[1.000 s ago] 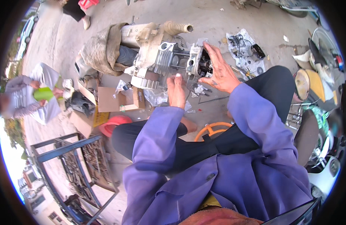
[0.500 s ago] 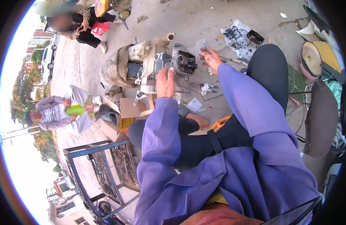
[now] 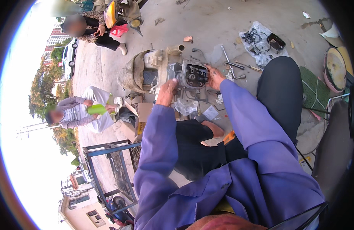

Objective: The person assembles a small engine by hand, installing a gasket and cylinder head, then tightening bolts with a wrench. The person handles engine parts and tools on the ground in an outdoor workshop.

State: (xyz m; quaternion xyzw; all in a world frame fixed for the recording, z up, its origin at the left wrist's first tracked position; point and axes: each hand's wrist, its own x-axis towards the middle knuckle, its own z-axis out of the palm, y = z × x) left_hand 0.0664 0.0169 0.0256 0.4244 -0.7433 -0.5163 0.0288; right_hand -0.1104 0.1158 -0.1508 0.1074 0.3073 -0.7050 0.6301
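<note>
From the head view, a small grey engine [image 3: 184,76] sits on the concrete ground [image 3: 223,23] in front of the person's knees. The left hand [image 3: 166,93] rests on the near left side of the engine, fingers curled over it, and the right hand [image 3: 214,76] touches its right edge beside the dark open end with round holes. The hands are apart, one on each side. The palms are hidden, so how tight the grip is cannot be told. Blue sleeves and dark trousers cover much of the ground close by. Metal tools [image 3: 234,66] lie just right of the engine, and a plastic sheet [image 3: 261,42] with black parts lies farther off. A cardboard box [image 3: 144,119] sits on the left.
</note>
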